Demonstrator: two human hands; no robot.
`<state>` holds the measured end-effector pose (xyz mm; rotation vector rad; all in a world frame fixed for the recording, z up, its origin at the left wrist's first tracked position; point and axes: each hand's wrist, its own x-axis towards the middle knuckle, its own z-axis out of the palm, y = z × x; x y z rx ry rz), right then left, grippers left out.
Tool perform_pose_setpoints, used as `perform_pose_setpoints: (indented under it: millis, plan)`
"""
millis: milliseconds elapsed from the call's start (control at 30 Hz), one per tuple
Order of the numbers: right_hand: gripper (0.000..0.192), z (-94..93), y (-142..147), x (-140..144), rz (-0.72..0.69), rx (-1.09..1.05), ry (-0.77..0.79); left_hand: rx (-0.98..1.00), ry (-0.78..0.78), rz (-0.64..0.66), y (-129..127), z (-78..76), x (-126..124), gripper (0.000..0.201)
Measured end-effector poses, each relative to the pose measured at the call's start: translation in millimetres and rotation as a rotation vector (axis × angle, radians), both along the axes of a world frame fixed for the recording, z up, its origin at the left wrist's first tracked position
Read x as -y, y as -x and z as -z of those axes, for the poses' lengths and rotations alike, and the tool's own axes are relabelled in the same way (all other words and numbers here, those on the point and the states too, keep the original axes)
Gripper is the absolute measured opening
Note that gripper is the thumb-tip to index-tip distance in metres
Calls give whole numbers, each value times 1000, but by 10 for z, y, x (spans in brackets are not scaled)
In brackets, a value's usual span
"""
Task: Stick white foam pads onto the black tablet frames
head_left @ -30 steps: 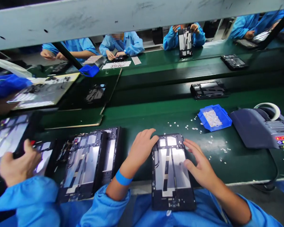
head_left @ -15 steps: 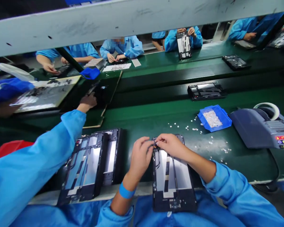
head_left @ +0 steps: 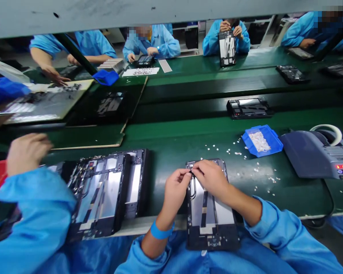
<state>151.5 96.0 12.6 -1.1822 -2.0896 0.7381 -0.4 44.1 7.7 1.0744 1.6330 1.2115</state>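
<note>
We pinch small part with both hands, left hand (head_left: 175, 188), right hand (head_left: 210, 179), atop frame (head_left: 210, 213); frame looks stiff, thin; best held by edges; bin (head_left: 261, 140) right.

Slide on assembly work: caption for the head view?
Both hands, left and right, pinch at the top edge of a dark rectangular tablet frame on the green bench.

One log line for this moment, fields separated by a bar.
left hand + right hand: fingers pinching small part | on: tablet frame top edge | right: blue tray
</note>
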Motion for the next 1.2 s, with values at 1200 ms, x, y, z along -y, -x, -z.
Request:
perform_pose_setpoints:
  millis: [1200]
  plan:
    - [20, -140, -54, 103, -122, 294, -222, 100, -39, -54, 2, 93, -34, 17]
